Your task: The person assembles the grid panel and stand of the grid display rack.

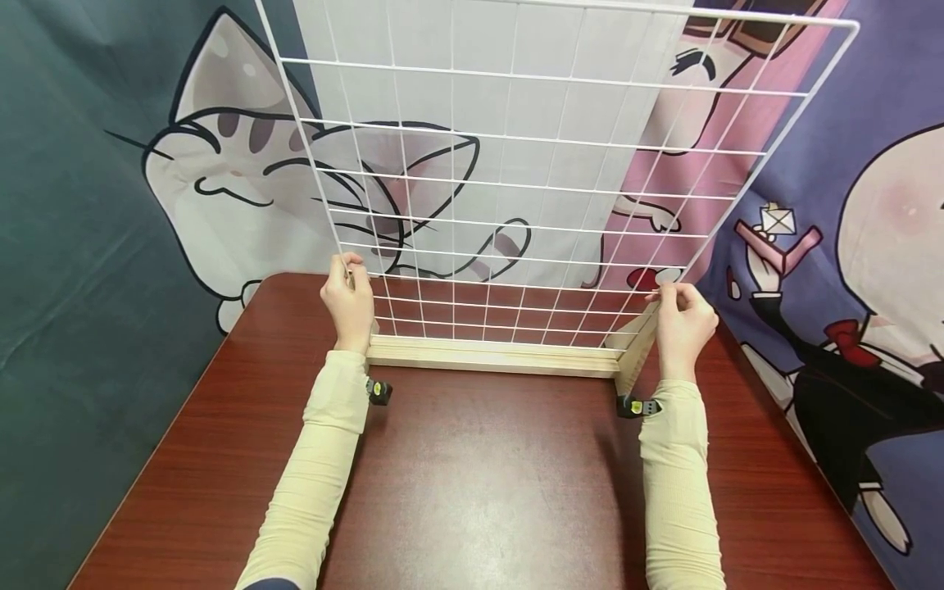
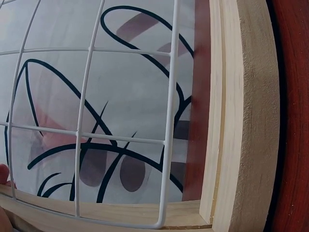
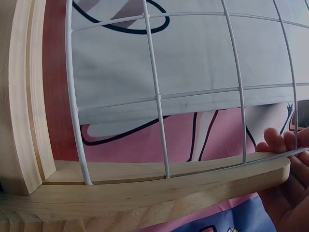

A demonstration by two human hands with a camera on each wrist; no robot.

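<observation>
A white wire grid panel point(image 1: 546, 186) stands tilted in a pale wooden base point(image 1: 494, 356), whose front bar runs across between two side pieces. My left hand point(image 1: 349, 305) pinches the panel's left edge wire, low down near the base. On the other side my right hand point(image 1: 684, 328) pinches the right edge wire beside the end of the right side piece point(image 1: 636, 354). In the right wrist view, fingers point(image 3: 274, 140) curl round the edge wire at the rounded wooden tip. The left wrist view shows the panel's lower corner point(image 2: 161, 223) over the grooved wood; that hand is mostly out of this view.
The base stands on a dark red-brown wooden table point(image 1: 472, 483). Behind it hangs a curtain point(image 1: 74, 205) printed with cartoon figures. Small black wrist cameras sit at both cuffs, close to the base's ends.
</observation>
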